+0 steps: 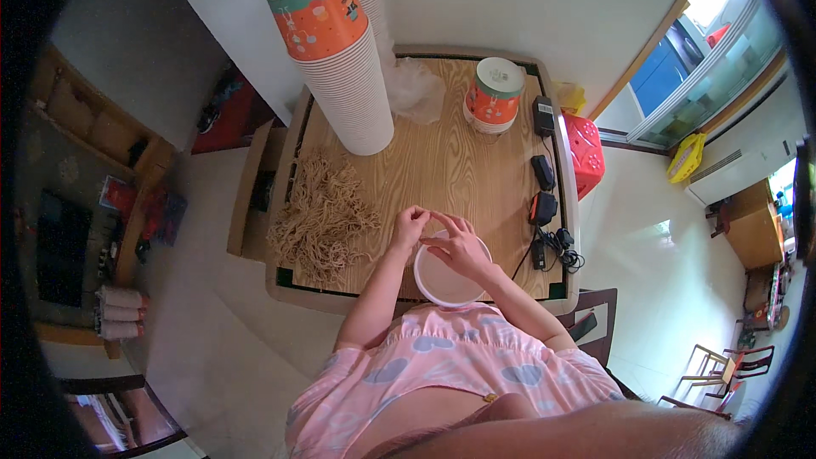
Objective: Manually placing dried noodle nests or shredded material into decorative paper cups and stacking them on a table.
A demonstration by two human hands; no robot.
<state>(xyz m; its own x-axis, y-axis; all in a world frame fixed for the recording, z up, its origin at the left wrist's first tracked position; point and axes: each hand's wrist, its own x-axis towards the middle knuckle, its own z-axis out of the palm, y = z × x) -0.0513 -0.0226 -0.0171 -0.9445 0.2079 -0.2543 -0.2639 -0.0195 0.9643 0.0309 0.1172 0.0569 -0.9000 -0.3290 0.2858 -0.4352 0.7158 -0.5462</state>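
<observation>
My left hand [411,226] is closed in a pinch near the table's front edge. My right hand [460,248] meets it fingertip to fingertip, its fingers bent and stretched toward the left. Whatever lies between the fingers is too small to make out. Just under the right hand a white paper bucket [448,284] stands with its round mouth facing up, close against my body; the hand hides part of its rim. Left of my hands lies a loose heap of tan paper twine [323,219].
A tall, leaning stack of paper buckets [344,89] rises at the back left, an orange and green one on top. A shorter stack [495,95] stands back right, beside a crumpled clear plastic bag [414,90]. Black adapters and cables [544,204] line the right edge. A red stool [583,155] stands beyond.
</observation>
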